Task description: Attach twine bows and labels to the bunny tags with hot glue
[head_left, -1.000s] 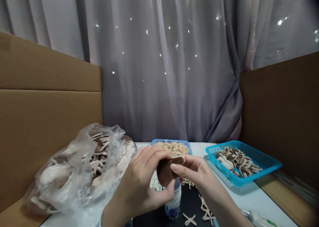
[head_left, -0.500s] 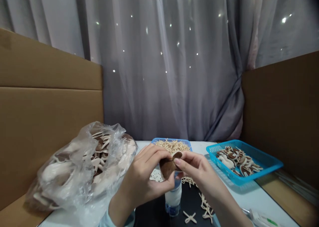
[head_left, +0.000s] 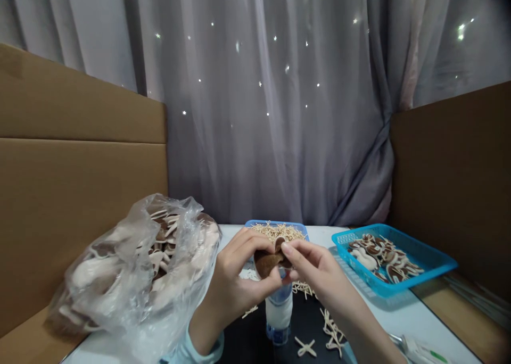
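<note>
Both hands meet at the middle of the view around a small brown felt piece (head_left: 268, 261). My left hand (head_left: 235, 279) pinches its left and lower edge. My right hand (head_left: 315, 271) folds its upper right edge over with thumb and forefinger. Right under the hands stands a small white glue bottle (head_left: 278, 313) on a black mat (head_left: 255, 342). Behind the hands sits a blue basket (head_left: 255, 224) heaped with thin cream string bows.
A clear plastic bag (head_left: 136, 271) full of brown and cream felt pieces lies at the left. A blue tray (head_left: 427, 271) with finished pieces sits at the right. Loose cream bows (head_left: 305, 347) lie on the mat. Cardboard walls stand on both sides, a grey curtain behind.
The brown piece has been folded smaller between the fingers, and both hands have drawn slightly closer together and a little higher in view.
</note>
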